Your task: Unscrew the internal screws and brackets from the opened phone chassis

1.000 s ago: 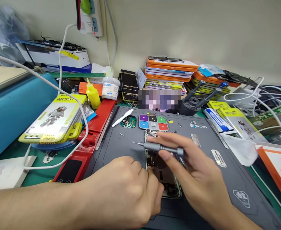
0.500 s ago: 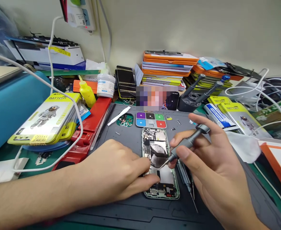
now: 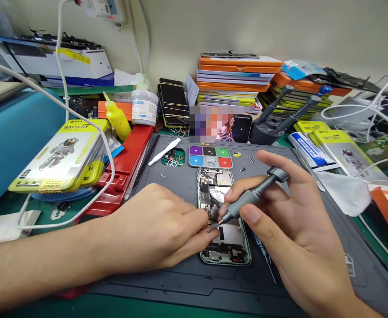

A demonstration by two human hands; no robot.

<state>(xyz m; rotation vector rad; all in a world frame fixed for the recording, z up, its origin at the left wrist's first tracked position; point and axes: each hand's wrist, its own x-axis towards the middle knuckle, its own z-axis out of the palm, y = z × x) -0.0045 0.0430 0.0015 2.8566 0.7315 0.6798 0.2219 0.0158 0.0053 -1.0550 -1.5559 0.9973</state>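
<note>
An opened smartphone [image 3: 229, 236] lies on the grey mat [image 3: 167, 287], its inner parts exposed. My left hand [image 3: 167, 227] rests over its left edge with the fingers curled together; whatever is between the fingertips is hidden. My right hand [image 3: 299, 229] grips a grey precision screwdriver [image 3: 251, 198] between thumb and fingers, with a fingertip on its end cap. The screwdriver slants down to the left, and its tip is at the left thumb, over the phone. Partly covered by the right hand, another slim screwdriver [image 3: 265, 256] lies beside the phone.
A colour-squared pad [image 3: 210, 157] sits beyond the phone, near a white pry tool [image 3: 164, 151] and small loose parts. Battery boxes [image 3: 59, 154] and a red clamp-like tool [image 3: 127, 161] stand left. A screwdriver holder [image 3: 265, 132] stands behind right; a white cable [image 3: 109, 176] loops at left.
The view has shifted slightly. The screwdriver tip has moved left, from over the phone's middle to the left thumb. My left hand stays at the phone's left edge.
</note>
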